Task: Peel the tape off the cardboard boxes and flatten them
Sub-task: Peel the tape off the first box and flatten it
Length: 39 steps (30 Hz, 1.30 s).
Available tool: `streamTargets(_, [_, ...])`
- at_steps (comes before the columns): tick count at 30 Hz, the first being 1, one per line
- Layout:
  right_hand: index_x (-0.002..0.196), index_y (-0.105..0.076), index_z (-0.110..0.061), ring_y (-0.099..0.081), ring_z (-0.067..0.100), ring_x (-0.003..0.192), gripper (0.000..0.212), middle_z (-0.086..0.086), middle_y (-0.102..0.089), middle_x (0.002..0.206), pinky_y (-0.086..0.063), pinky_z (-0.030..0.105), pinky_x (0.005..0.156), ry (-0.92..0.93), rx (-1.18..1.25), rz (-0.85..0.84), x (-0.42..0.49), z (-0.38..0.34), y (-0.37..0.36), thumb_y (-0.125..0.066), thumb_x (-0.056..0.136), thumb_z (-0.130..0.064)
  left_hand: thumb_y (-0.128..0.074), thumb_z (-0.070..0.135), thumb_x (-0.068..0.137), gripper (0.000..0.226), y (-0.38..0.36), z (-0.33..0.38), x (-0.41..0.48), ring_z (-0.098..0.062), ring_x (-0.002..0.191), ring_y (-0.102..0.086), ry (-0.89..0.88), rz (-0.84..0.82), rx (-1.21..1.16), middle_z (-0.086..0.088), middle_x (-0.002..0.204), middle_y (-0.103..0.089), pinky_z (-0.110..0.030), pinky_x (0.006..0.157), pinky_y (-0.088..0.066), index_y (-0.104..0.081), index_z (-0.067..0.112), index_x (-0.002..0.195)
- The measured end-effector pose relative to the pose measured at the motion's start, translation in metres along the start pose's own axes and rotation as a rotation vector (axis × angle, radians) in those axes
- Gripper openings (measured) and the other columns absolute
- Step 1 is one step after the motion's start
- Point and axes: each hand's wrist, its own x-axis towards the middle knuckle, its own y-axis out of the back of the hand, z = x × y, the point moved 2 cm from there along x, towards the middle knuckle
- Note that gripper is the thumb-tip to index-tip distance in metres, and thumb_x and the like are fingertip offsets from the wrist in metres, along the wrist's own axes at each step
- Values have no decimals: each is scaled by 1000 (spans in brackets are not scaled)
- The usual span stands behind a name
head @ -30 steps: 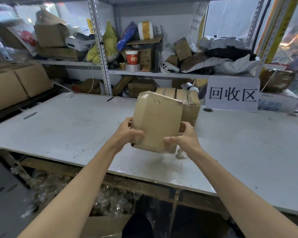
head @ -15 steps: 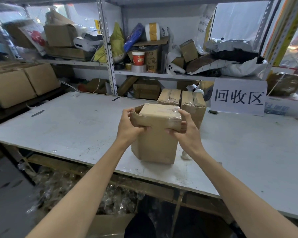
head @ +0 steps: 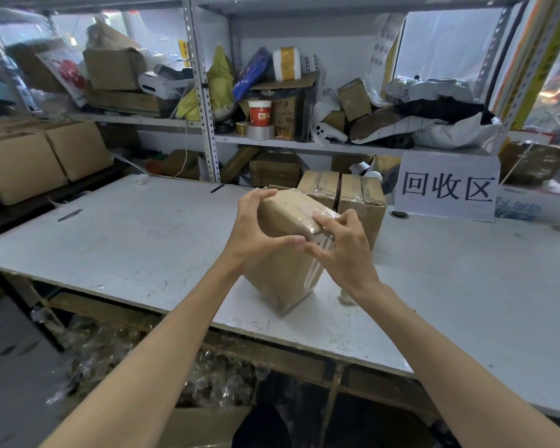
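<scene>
White worktable [head: 143, 240] bears a tilted cardboard box [head: 282, 276], left hand [head: 256, 234] curled round its top edge, right hand [head: 343, 250] pinching the taped corner opposite.

Box [head: 282, 270] top edge, seemingly, behind left hand [head: 256, 234].

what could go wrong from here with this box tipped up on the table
1. The box stands tilted on its lower edge close to the front of the table; a hard tug on the tape could slide it off.
2. Only the left hand steadies it while the right hand works the taped corner, so that grip may slip.
</scene>
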Motion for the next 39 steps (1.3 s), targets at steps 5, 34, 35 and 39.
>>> streamTargets(5, [113, -70, -14, -57, 18, 74, 45, 7, -50, 91, -56, 37, 76, 45, 29, -144, 12, 2, 20, -82, 70, -9, -94, 45, 47, 125, -1, 4, 2, -19, 141, -23, -26, -132, 141, 1, 154, -12, -37, 117, -31, -23, 30, 148])
streamTargets(34, [118, -67, -20, -48, 6, 117, 44, -9, -53, 126, -48, 37, 101, -45, 338, -139, -3, 15, 18, -79, 76, -21, -87, 24, 52, 122, 8, -4, 7, -17, 138, -25, -129, -412, 15, 9, 147, -14, -39, 114, -36, -12, 30, 147])
streamTargets(35, [116, -69, -19, -51, 7, 116, 42, -7, -56, 125, -49, 37, 99, -47, 350, -118, -4, 15, 17, -80, 75, -20, -87, 22, 53, 121, 8, -5, 6, -18, 139, -25, -124, -417, 6, 9, 148, -13, -40, 114, -36, -12, 30, 147])
streamTargets(39, [107, -72, -18, -56, 11, 114, 36, -4, -60, 121, -53, 39, 95, -58, 382, -66, -4, 12, 16, -82, 72, -19, -88, 24, 54, 124, 10, -10, 5, -16, 139, -24, -94, -401, 9, 11, 149, -11, -36, 115, -35, -10, 34, 149])
